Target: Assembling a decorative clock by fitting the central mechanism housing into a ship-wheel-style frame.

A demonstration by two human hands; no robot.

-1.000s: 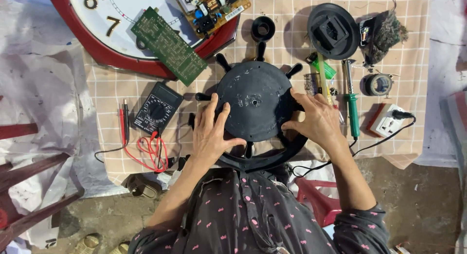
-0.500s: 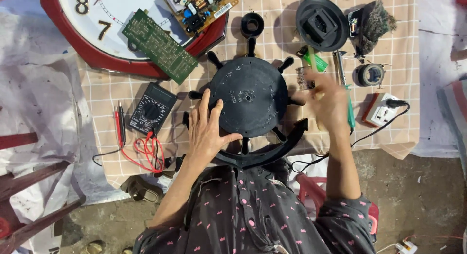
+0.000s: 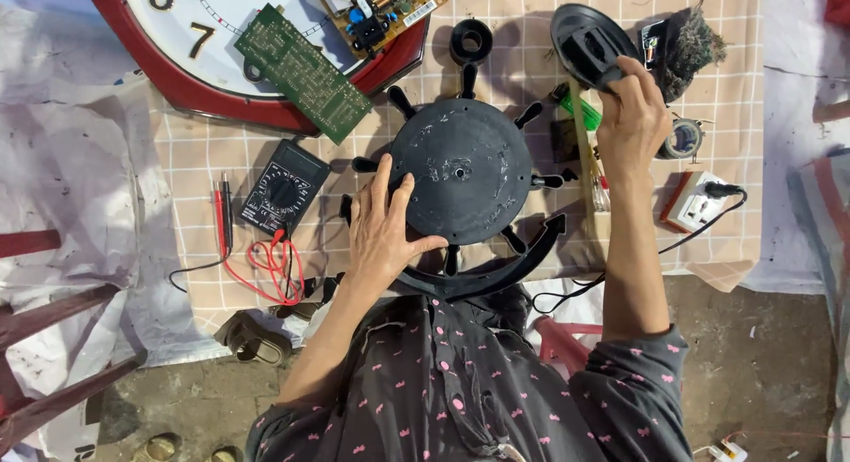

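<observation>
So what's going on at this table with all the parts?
A person sits over a checked cloth strewn with electronics. Their left hand rests flat on a round black disc with spokes. Their right hand touches a smaller black round part at the far side. A multimeter, a green circuit board and a red-rimmed clock lie alongside.

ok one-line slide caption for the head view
Left hand rests on a spoked black disc while the right hand touches a round black part.

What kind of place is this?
Probably a small repair spot for electrical things: a multimeter with red leads, a green circuit board and an opened wall clock lie on the checked cloth.
</observation>
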